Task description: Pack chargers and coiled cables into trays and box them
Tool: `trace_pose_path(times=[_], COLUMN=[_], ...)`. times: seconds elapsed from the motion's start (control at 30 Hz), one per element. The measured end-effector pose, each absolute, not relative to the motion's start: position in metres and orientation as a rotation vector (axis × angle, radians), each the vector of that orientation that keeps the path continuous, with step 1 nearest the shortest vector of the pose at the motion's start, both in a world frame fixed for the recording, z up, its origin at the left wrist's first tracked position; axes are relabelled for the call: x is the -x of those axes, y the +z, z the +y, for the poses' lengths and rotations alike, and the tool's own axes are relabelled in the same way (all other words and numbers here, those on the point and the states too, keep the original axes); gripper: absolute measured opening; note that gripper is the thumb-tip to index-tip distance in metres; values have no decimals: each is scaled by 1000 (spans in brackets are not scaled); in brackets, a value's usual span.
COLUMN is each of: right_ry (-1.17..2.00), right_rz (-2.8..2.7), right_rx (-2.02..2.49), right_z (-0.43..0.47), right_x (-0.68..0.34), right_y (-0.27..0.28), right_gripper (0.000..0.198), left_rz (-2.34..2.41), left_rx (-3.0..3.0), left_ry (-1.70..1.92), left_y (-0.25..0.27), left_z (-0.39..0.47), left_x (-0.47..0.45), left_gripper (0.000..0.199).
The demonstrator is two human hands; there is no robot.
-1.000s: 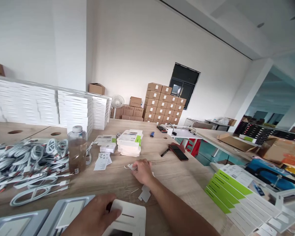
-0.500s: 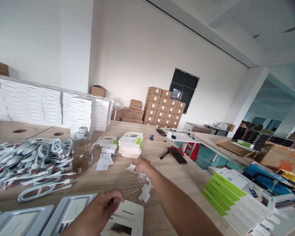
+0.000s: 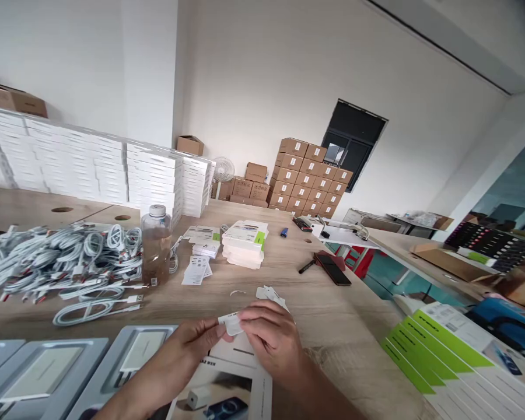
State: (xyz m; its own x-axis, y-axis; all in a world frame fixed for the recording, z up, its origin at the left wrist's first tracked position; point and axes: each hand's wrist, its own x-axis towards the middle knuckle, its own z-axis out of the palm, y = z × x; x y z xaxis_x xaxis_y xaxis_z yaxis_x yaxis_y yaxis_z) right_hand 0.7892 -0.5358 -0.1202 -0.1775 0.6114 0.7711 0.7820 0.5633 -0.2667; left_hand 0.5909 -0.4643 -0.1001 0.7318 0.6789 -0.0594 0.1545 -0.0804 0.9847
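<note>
Between my two hands, just above a white product box (image 3: 240, 357), is a small white paper label (image 3: 230, 324) with faint print. My left hand (image 3: 192, 344) pinches its left end between thumb and fingertips. My right hand (image 3: 273, 335) closes on its right end, fingers bent over it. The box lies flat below and shows a printed picture of a charger and a phone; my wrists partly cover it. Beyond my right hand lies a small pile of white paper pieces (image 3: 271, 294), partly hidden by the fingers.
Grey trays with white chargers (image 3: 41, 373) stand at the front left. Behind them are a heap of white cables (image 3: 79, 256) and a bottle (image 3: 156, 248). Farther back are leaflets (image 3: 195, 270), stacked boxes (image 3: 244, 242) and a phone (image 3: 332, 268). Green-and-white boxes (image 3: 437, 350) stand right.
My right hand has come back from the paper pieces to my left hand, bringing the label. The left hand, loosely curled over the box before, now grips the label too. The view has shifted right.
</note>
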Motion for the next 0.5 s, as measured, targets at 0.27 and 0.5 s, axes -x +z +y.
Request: trace_pose_path(times=[0.27, 0.5], right_ry=[108, 97], right_rz=[-1944, -2050], right_rx=[1265, 1404], right_z=[-548, -548], right_x=[-786, -780], right_y=[-107, -107], right_gripper=[28, 25], left_rz=[527, 689], left_rx=[-1718, -2128], left_ry=[488, 374], left_y=[-96, -101], left_z=[-463, -476], left_x=[-595, -595], left_gripper=[28, 29])
